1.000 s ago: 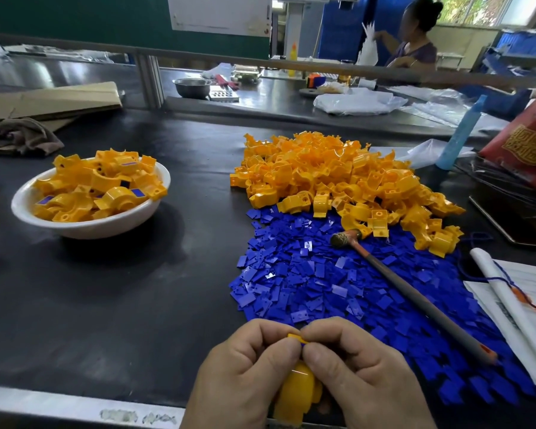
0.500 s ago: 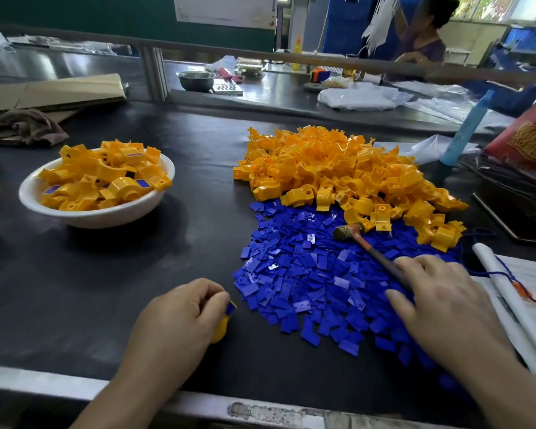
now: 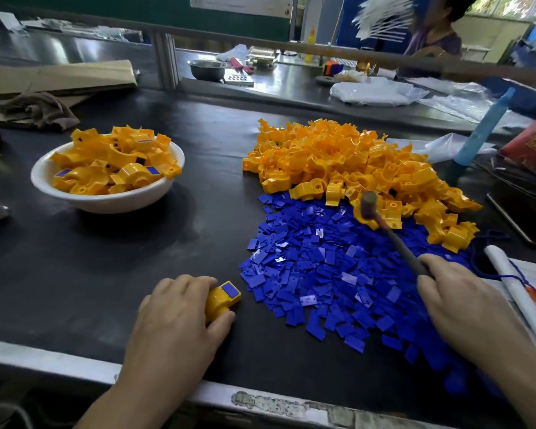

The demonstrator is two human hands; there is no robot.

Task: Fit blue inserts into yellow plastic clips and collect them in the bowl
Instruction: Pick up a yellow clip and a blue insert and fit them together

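My left hand [image 3: 180, 317] grips a yellow clip [image 3: 220, 300] on the black table, its blue insert facing up. My right hand [image 3: 464, 301] holds the handle of a small hammer [image 3: 369, 204], whose head is lifted above the edge of the yellow pile. A heap of loose yellow clips [image 3: 353, 162] lies at the back, and a spread of blue inserts [image 3: 328, 270] lies in front of it. A white bowl [image 3: 112, 202] at the left holds several finished clips.
Rolled white paper with blue string [image 3: 517, 289] lies at the right edge. A blue bottle [image 3: 483, 128] and red bag stand at the far right. Cardboard and a rag [image 3: 41, 108] lie at the back left. Another person works beyond the rail.
My hands came apart: the left set the clip down on the table, the right took the hammer handle and raised the hammer head off the blue inserts.
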